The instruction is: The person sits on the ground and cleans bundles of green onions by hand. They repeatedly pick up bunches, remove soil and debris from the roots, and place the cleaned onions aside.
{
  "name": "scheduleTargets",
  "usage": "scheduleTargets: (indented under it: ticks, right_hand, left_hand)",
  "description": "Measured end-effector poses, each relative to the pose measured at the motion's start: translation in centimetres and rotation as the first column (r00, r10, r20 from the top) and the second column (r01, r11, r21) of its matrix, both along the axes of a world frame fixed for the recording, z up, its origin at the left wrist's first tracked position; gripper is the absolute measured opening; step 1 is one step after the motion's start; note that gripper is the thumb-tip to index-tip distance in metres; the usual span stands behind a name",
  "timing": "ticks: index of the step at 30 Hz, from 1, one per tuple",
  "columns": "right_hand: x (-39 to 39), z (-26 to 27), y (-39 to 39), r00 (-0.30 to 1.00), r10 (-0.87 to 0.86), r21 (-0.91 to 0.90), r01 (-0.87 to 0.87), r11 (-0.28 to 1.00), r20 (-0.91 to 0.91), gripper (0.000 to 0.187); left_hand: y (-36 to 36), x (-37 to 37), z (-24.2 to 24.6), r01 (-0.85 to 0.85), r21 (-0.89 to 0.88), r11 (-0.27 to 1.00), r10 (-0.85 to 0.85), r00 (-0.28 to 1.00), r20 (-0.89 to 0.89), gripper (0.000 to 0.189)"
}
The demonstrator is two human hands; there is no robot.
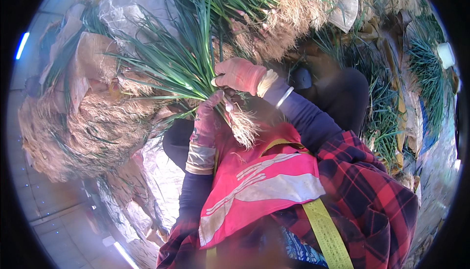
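A bunch of leafy garlic or onion plants (194, 63) lies across my hands, its green leaves fanning to the upper left and its pale bulbs and stringy roots (244, 125) hanging at the lower right. My left hand (208, 116), in a worn reddish glove, grips the stems just above the bulbs. My right hand (237, 76), in a pink-red glove with a pale cuff, has its thumb and fingers closed on stems at the bunch's right side. A white band circles that sleeve. Fingertips behind the leaves are partly hidden.
A heap of similar plants with roots (271, 23) lies beyond my hands. At the left is a large mound of tangled roots (106, 133), near a whitish plastic sack (136, 8). More greens (383, 111) lie at the right. My dark-clad knees flank a red apron (264, 192).
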State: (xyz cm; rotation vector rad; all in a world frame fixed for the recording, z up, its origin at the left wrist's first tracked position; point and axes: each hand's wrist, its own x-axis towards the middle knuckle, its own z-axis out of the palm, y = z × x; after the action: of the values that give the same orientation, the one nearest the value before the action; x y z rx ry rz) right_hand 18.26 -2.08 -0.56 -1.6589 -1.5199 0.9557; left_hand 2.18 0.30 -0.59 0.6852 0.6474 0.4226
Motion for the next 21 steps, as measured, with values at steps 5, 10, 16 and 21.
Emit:
scheduleTargets:
  ticks: [5, 10, 16, 21]
  right_hand:
    - [0.0, 1.1, -0.7, 0.878, 0.086, 0.493, -0.343, 0.8, 0.472, 0.021]
    - [-0.5, 2.7, -2.0, 0.825, 0.095, -0.1, -0.18, 0.979, -0.558, 0.013]
    - [4.0, 5.9, -5.1, 0.37, 0.419, 0.45, -0.001, 0.893, -0.829, 0.01]
    - [9.9, 6.2, -6.1, 0.918, -0.229, -0.051, 0.225, 0.973, -0.325, 0.014]
  left_hand:
    - [-1.3, -0.8, 1.7, -0.067, 0.108, 0.992, 0.096, 0.953, -0.287, 0.018]
    - [-0.5, -1.1, 2.0, 0.016, 0.091, 0.996, -0.011, 0.998, -0.061, 0.023]
    - [0.2, -1.5, 1.7, -0.095, -0.029, 0.995, 0.095, 0.995, 0.003, 0.027]
    - [0.3, -1.5, 2.1, 0.041, -0.088, 0.995, 0.012, 0.844, 0.537, 0.015]
